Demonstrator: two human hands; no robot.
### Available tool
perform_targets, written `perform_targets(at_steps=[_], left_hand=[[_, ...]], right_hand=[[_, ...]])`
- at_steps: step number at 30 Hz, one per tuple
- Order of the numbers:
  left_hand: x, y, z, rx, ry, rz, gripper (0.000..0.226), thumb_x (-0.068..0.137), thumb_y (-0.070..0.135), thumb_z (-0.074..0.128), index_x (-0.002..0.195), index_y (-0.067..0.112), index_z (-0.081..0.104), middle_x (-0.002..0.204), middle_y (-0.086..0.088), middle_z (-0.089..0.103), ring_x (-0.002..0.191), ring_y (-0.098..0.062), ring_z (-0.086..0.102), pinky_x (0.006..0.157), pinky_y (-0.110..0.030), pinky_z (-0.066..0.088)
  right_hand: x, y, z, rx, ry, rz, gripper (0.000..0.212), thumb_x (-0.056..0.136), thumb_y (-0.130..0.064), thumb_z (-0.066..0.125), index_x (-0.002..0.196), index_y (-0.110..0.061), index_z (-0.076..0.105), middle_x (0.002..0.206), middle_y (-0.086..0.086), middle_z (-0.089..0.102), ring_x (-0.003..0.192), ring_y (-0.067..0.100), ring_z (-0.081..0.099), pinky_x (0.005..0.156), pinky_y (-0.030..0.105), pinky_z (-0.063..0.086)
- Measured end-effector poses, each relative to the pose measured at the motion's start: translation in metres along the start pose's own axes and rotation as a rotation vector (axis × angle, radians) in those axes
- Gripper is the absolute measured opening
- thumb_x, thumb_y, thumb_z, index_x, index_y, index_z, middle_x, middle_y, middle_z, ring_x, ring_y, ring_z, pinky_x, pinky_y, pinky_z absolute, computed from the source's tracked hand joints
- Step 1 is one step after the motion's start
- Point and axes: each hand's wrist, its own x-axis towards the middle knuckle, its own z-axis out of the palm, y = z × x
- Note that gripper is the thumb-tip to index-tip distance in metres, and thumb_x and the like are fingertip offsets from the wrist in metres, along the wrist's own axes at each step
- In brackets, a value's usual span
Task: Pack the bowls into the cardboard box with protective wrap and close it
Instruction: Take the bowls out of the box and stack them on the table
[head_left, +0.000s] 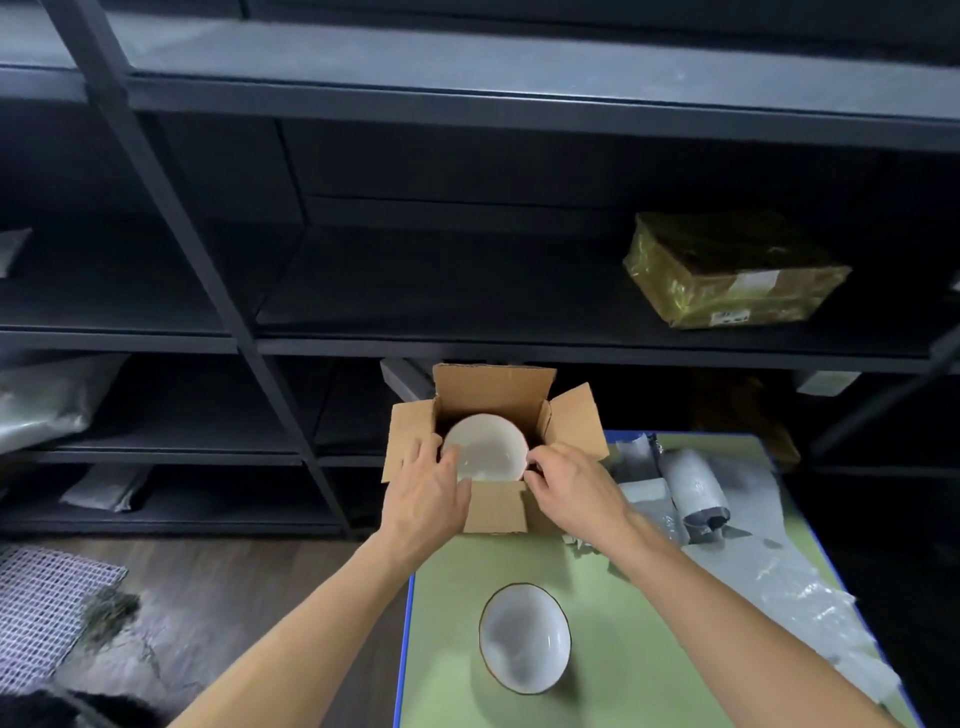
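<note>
The packing is at an early stage, by my reading. One white bowl (488, 452) sits in the mouth of the cardboard box (493, 387), low between its four raised flaps. The left grip (431, 488) has its fingers spread and laid against the bowl's left rim. The right grip (569, 486) has curled fingers that pinch the right rim. The bowl looks bare, with no wrap showing round it (whether any padding lies under it in the box is hidden).

The second bowl (524, 636) stands upright on the bench (623, 649), well apart from the box on the near side, and it is bare too. The protective wrap has not reached either bowl. A grey roll (693, 486) lies to the right of the box, and loose clear sheet (779, 571) is crumpled along the bench's right side. Still to do, as I judge it, are settling this bowl, cushioning both, putting the second one in and folding the flaps shut.

The bench has a pale green top with a blue edge, and the box stands at its far end. Behind it rises dark metal shelving (291, 343). A parcel (732, 270) bound in glossy yellowish tape rests on a shelf up to the right, and pale bagged goods (47, 400) lie on the shelves to the left. The floor (234, 597) is dark wood plank, with a white mesh mat (47, 608) at the left edge. The room is dim, and most of the light falls on the bench.
</note>
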Motion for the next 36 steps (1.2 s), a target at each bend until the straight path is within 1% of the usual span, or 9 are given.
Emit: perform_targets(at_steps=[3, 6, 12, 20, 24, 29, 32, 34, 36], left_hand=[[0.005, -0.001, 0.008, -0.003, 0.025, -0.023, 0.053, 0.097, 0.045, 0.042, 0.141, 0.015, 0.042, 0.135, -0.006, 0.044, 0.123, -0.023, 0.042, 0.102, -0.036, 0.043], [0.006, -0.001, 0.016, 0.009, 0.062, -0.023, 0.057, 0.096, 0.051, 0.042, 0.136, 0.011, 0.044, 0.137, -0.007, 0.042, 0.127, -0.025, 0.042, 0.105, -0.037, 0.044], [0.006, 0.004, 0.017, 0.012, 0.093, -0.048, 0.066, 0.098, 0.054, 0.042, 0.144, 0.007, 0.039, 0.143, -0.005, 0.039, 0.128, -0.021, 0.041, 0.111, -0.030, 0.037], [0.003, 0.003, 0.023, -0.100, 0.033, -0.113, 0.070, 0.097, 0.054, 0.046, 0.149, 0.010, 0.029, 0.160, 0.006, 0.015, 0.136, -0.023, 0.036, 0.106, -0.036, 0.045], [0.004, 0.003, 0.021, -0.111, 0.036, -0.132, 0.074, 0.097, 0.055, 0.046, 0.152, 0.010, 0.027, 0.160, 0.001, 0.019, 0.141, -0.022, 0.031, 0.110, -0.033, 0.040], [0.004, 0.003, 0.012, -0.120, 0.052, -0.110, 0.073, 0.097, 0.052, 0.048, 0.152, 0.009, 0.028, 0.155, -0.001, 0.027, 0.140, -0.018, 0.030, 0.112, -0.028, 0.035], [0.006, 0.002, 0.005, -0.132, 0.100, -0.096, 0.059, 0.100, 0.049, 0.044, 0.147, 0.014, 0.038, 0.144, 0.000, 0.043, 0.129, -0.016, 0.041, 0.104, -0.028, 0.041], [0.008, 0.005, -0.004, -0.187, 0.121, -0.100, 0.050, 0.101, 0.047, 0.041, 0.142, 0.017, 0.044, 0.136, 0.001, 0.051, 0.121, -0.016, 0.044, 0.101, -0.031, 0.044], [0.010, 0.009, -0.014, -0.259, 0.124, -0.119, 0.044, 0.101, 0.044, 0.042, 0.138, 0.020, 0.048, 0.131, 0.002, 0.054, 0.120, -0.018, 0.044, 0.100, -0.036, 0.045]], right_hand=[[0.014, -0.001, 0.006, -0.047, -0.018, 0.014, 0.029, 0.102, -0.029, 0.045, 0.120, -0.012, 0.061, 0.112, 0.007, 0.064, 0.104, 0.028, 0.060, 0.085, 0.038, 0.045], [0.028, -0.002, 0.011, -0.077, -0.066, 0.030, 0.026, 0.102, -0.029, 0.045, 0.117, -0.011, 0.057, 0.112, 0.010, 0.064, 0.102, 0.029, 0.061, 0.076, 0.035, 0.041], [0.063, -0.014, 0.020, -0.128, -0.147, 0.134, 0.030, 0.103, -0.027, 0.047, 0.124, -0.006, 0.049, 0.118, 0.014, 0.066, 0.108, 0.033, 0.064, 0.071, 0.035, 0.043], [0.073, -0.024, 0.030, -0.031, -0.142, 0.322, 0.058, 0.092, -0.009, 0.064, 0.140, -0.002, 0.032, 0.132, 0.021, 0.056, 0.114, 0.035, 0.063, 0.087, 0.037, 0.052], [0.073, -0.027, 0.025, 0.036, -0.119, 0.347, 0.060, 0.091, -0.008, 0.064, 0.141, -0.006, 0.031, 0.136, 0.023, 0.050, 0.114, 0.036, 0.061, 0.085, 0.038, 0.052], [0.070, -0.025, 0.006, 0.065, -0.101, 0.345, 0.049, 0.093, -0.003, 0.054, 0.138, -0.004, 0.033, 0.122, 0.020, 0.062, 0.104, 0.034, 0.064, 0.065, 0.036, 0.044], [0.063, -0.023, -0.006, 0.108, -0.044, 0.358, 0.041, 0.094, -0.003, 0.052, 0.133, -0.005, 0.041, 0.108, 0.012, 0.064, 0.089, 0.028, 0.062, 0.055, 0.032, 0.040], [0.056, -0.023, -0.015, 0.132, -0.012, 0.349, 0.034, 0.094, -0.005, 0.052, 0.127, -0.010, 0.047, 0.098, 0.005, 0.058, 0.080, 0.023, 0.054, 0.051, 0.031, 0.037], [0.049, -0.022, -0.021, 0.185, 0.031, 0.345, 0.033, 0.093, -0.009, 0.052, 0.125, -0.016, 0.051, 0.099, 0.001, 0.057, 0.080, 0.020, 0.053, 0.055, 0.032, 0.046]])
